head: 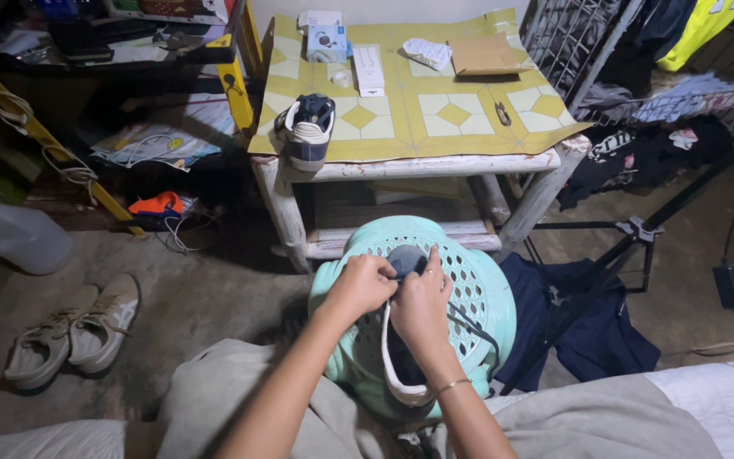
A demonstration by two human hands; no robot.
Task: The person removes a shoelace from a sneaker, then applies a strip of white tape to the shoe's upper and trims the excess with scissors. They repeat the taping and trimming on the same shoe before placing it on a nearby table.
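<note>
Both hands, left hand [360, 285] and right hand [420, 303], pinch laces of dark shoe [405, 340] atop mint basket [486, 297].

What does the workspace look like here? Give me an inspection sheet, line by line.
Surface: mint green plastic stool with a perforated top, on a bare concrete floor.
Job's things: dark sneaker with white sole resting on the stool; its dark lace hangs loose.
Clutter: matching sneaker, small boxes and a cardboard packet on the yellow-tiled table; pair of beige shoes; plastic jug.
Hands: left hand and right hand both pinch at the sneaker's upper end; exact grip hidden.
Cables: power adapter with cord on the floor.
Surroundings: tripod, dark cloth, hanging clothes.
</note>
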